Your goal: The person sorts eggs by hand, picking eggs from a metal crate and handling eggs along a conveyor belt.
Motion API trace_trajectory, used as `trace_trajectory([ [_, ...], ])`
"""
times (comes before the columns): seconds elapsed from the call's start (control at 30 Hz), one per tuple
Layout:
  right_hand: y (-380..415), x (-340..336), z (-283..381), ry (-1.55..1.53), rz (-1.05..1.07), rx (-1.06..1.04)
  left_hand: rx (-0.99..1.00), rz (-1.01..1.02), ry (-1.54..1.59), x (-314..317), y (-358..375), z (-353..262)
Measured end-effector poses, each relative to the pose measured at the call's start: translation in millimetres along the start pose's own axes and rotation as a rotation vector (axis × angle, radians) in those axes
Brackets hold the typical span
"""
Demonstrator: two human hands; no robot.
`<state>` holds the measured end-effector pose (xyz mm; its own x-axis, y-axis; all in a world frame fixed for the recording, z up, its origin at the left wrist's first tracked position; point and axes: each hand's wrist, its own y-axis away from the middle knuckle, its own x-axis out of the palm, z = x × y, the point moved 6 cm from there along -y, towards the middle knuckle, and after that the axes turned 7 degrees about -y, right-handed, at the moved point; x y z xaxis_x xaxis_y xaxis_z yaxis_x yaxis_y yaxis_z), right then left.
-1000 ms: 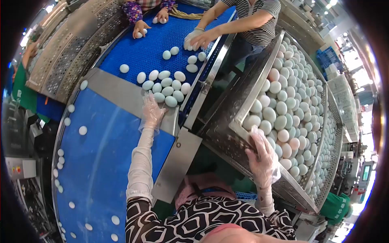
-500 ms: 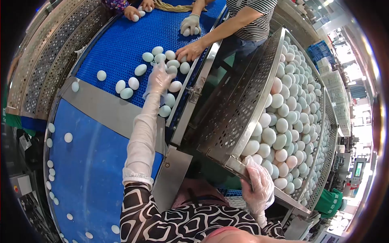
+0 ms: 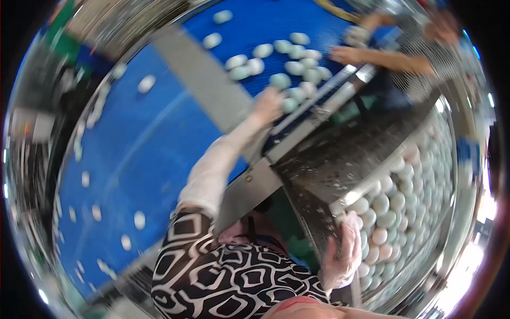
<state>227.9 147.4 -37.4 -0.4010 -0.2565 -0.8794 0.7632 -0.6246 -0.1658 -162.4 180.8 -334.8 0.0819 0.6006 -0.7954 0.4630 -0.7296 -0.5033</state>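
My left hand (image 3: 269,106), gloved and in a white sleeve, is over the near end of the blue mesh belt (image 3: 244,40). It is right beside a pale blue-green egg (image 3: 280,81); motion blur hides its fingers, so a hold on that egg cannot be told. Several white and bluish eggs lie ahead of it, with an egg (image 3: 289,105) just to its right. My right hand (image 3: 342,255), in a clear plastic glove, grips the near edge of a perforated metal bin (image 3: 340,204). Heaped eggs (image 3: 381,203) fill that bin.
A metal plate (image 3: 204,85) divides the mesh belt from a smooth blue belt (image 3: 143,159) with scattered eggs. A metal rail (image 3: 319,114) runs along the belt's right side. Across it, a co-worker in a striped top (image 3: 411,64) reaches over the eggs.
The whole view has swung and blurred. My left hand has drawn back from among the eggs toward the metal plate. My right hand stays on the bin's edge.
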Motion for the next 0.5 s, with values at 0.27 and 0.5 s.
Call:
trace_trajectory([
  [0.27,-13.7,3.7,24.9,-0.319,-0.304,-0.219,-0.296,-0.156,0.0,-199.8,60.5,-14.8],
  [0.5,-23.7,132.3,164.8,-0.877,0.448,-0.467,-1.132,-0.158,-0.783,-430.5,448.6,45.1],
])
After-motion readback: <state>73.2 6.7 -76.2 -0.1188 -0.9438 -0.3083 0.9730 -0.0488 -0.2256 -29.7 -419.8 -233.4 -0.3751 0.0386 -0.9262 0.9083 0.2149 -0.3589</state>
